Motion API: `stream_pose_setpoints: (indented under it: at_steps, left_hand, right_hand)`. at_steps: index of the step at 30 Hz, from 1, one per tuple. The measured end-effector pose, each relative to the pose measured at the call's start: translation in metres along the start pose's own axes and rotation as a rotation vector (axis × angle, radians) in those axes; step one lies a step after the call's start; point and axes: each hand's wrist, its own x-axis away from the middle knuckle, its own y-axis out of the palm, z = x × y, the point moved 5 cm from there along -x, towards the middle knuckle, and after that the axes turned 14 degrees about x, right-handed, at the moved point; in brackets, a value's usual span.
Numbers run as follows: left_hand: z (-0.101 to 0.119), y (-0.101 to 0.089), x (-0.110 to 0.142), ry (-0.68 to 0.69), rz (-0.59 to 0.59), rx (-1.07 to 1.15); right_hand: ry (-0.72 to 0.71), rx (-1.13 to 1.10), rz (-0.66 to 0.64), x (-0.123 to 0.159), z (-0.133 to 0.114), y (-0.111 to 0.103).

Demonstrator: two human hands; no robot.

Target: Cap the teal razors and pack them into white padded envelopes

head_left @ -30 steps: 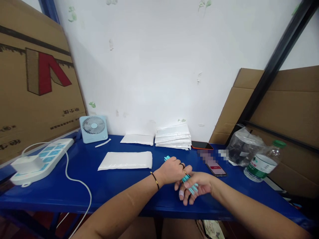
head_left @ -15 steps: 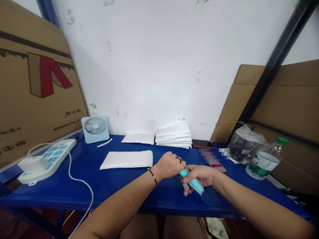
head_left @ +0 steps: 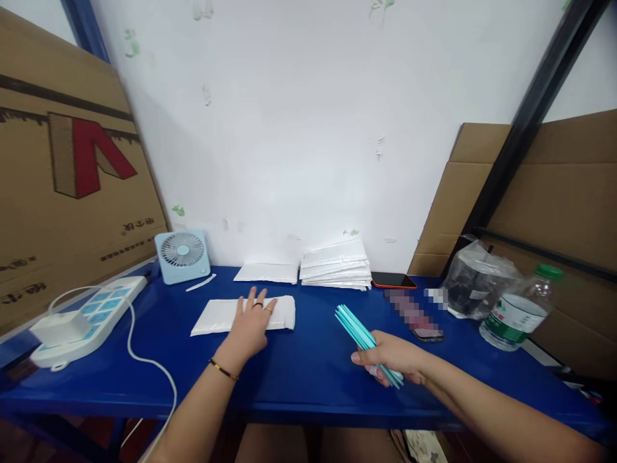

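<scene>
Several slim turquoise strips (head_left: 354, 328) are clasped in the right hand (head_left: 393, 355) over the near part of the blue table (head_left: 299, 382), right of centre, while the left hand (head_left: 249, 330) lies spread wide over a white packet (head_left: 214, 315) leftward, a packet stack (head_left: 335, 265) standing at the far wall (head_left: 289, 128).

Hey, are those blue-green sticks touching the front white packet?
Apart: the head view shows blue table between the blue-green sticks in the right hand and the front white packet.
</scene>
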Motion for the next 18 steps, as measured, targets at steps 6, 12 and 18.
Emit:
stream_pose_setpoints:
  at_steps: [6, 12, 18]
  left_hand:
    - [-0.031, -0.010, -0.006, -0.026, -0.082, -0.034]
    - [0.027, -0.041, -0.034, 0.087, -0.053, 0.130]
    - [0.059, 0.012, -0.017, 0.258, -0.398, 0.271]
  right_hand:
    - [-0.082, 0.130, 0.018, 0.009, -0.009, -0.008]
    - [-0.073, 0.331, 0.093, 0.022, -0.013, -0.028]
    - [0.079, 0.546, 0.201, 0.027, 0.005, -0.048]
